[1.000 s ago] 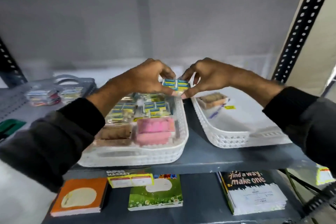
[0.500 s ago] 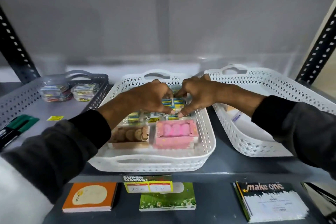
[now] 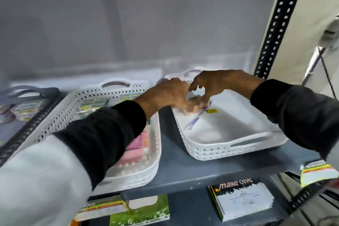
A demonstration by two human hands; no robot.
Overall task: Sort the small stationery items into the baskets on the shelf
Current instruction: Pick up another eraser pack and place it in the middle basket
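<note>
My left hand (image 3: 170, 95) and my right hand (image 3: 216, 82) meet over the far left corner of the right white basket (image 3: 220, 150). Between their fingertips sits a small pale brown box (image 3: 194, 99), blurred by motion; the fingers of both hands close on it from either side. A pen (image 3: 193, 122) and a yellow sticker (image 3: 211, 110) lie on that basket's floor. The middle white basket (image 3: 117, 83) holds blue-and-yellow packets (image 3: 93, 102) and a pink box (image 3: 139, 141), partly hidden by my left sleeve.
A grey basket (image 3: 45, 91) with small clear containers (image 3: 27, 106) stands at the far left. A perforated black upright (image 3: 275, 29) bounds the shelf on the right. Notebooks (image 3: 242, 198) lie on the lower shelf.
Both hands let go of the blue-and-yellow packet in the middle basket and moved right to the small box in the right basket. The view has swung right.
</note>
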